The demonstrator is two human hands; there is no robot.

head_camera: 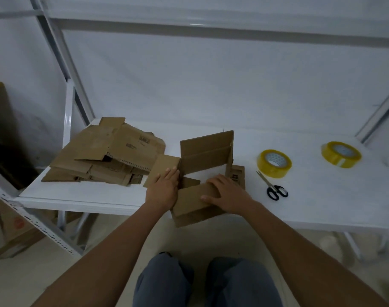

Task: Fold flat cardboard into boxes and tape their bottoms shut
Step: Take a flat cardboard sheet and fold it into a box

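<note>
Box [202, 173] between hands — left [163, 189], right [227, 196] — both touching.

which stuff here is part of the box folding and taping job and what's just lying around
Part of the job:
- open box, left hand and right hand pressing its flaps
- flat cardboard pile
- two tape rolls
- scissors

Just lying about:
- brown boxes under the white table

On my feed I see a white counter [104, 197] against a white wall [211, 85], black-handled scissors [274, 188] lying on it, a perforated white rack post [40, 227] at left, brown cartons [14, 231] on the floor below, and grey trousers [206, 284] nearest me.
</note>
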